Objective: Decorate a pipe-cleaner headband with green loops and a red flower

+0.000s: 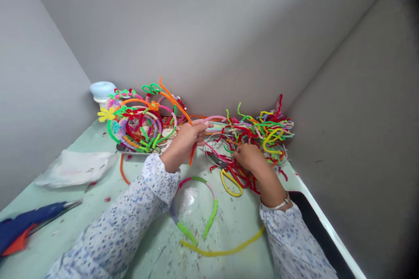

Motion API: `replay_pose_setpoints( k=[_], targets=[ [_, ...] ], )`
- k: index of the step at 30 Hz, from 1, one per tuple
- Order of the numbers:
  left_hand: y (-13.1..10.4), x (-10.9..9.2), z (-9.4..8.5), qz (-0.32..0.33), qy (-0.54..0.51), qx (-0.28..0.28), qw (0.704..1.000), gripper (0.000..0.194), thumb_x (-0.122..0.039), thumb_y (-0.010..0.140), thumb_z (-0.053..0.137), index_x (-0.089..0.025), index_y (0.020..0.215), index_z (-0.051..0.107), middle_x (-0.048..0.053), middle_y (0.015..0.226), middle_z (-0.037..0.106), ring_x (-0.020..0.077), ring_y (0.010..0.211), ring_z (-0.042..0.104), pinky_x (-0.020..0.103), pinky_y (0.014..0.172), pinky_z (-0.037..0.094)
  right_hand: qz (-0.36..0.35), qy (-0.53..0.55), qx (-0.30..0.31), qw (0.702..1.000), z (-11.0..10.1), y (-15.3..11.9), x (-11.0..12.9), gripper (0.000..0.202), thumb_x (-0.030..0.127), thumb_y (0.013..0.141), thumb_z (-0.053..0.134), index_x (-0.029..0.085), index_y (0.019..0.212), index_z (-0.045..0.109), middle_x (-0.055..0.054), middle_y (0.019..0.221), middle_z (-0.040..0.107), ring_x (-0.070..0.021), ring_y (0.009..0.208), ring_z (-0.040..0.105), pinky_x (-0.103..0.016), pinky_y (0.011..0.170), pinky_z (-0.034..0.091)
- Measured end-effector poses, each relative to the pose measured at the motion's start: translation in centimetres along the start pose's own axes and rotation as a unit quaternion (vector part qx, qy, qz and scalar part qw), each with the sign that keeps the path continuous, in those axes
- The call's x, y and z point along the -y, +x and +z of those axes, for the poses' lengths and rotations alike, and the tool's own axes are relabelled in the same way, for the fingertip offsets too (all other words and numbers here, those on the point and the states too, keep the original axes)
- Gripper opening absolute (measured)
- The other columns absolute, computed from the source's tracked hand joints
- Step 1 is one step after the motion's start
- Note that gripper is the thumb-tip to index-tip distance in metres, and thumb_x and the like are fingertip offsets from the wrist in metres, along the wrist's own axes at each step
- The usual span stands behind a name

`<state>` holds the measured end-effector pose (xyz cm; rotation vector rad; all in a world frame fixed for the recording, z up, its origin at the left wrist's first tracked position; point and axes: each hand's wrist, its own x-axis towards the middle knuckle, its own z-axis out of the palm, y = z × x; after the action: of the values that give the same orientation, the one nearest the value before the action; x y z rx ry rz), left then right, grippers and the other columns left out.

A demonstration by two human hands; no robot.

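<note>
My left hand (188, 139) is closed around orange pipe cleaners (175, 102), whose ends stick out above and below the fingers. A pink pipe cleaner (214, 118) extends rightward from the same fingertips. My right hand (249, 157) reaches to the front of a tangled pile of multicoloured pipe cleaners (262, 128), fingers curled together; what they pinch is hidden. Just left of it lie scissors with a yellow handle loop (231, 184), amid red pipe cleaners. Between my forearms rests a headband wrapped in coloured pipe cleaner (212, 216), with a yellow pipe cleaner (225, 253) below it.
Several decorated headbands (144, 122) are heaped in a tray at the back left, beside a light-blue lidded container (103, 91). A plastic bag (78, 168) and a blue glue gun (36, 218) lie on the left. Grey panels enclose the table; something black (314, 226) lies along the right edge.
</note>
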<state>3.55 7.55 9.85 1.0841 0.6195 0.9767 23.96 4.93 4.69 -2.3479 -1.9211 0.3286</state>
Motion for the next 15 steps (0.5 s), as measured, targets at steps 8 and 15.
replay_pose_setpoints(
  k=[8,15],
  targets=[
    [-0.1,-2.5,-1.5,0.103,-0.051,-0.077,0.99,0.013,-0.026,0.081,0.057,-0.013,0.08,0.059,-0.009,0.05,0.023,0.003,0.039,0.019,0.016,0.039,0.021,0.009,0.138,-0.006,0.99,-0.8,0.2,-2.6,0.024,0.032,0.076,0.049,0.017,0.068,0.067,-0.004,0.059,0.067,-0.0134,0.051,0.058,-0.023,0.048,0.035],
    [0.1,-1.6,-0.9,0.071,-0.041,-0.081,0.993,0.011,-0.022,0.08,0.057,-0.012,0.076,0.06,-0.007,0.053,0.031,0.0025,0.04,0.026,0.016,0.04,0.026,-0.048,0.382,0.027,0.923,-1.2,-0.3,-2.3,0.021,0.037,0.079,0.048,0.019,0.069,0.051,0.001,0.059,0.064,-0.0099,0.048,0.053,-0.02,0.047,0.039]
  ],
)
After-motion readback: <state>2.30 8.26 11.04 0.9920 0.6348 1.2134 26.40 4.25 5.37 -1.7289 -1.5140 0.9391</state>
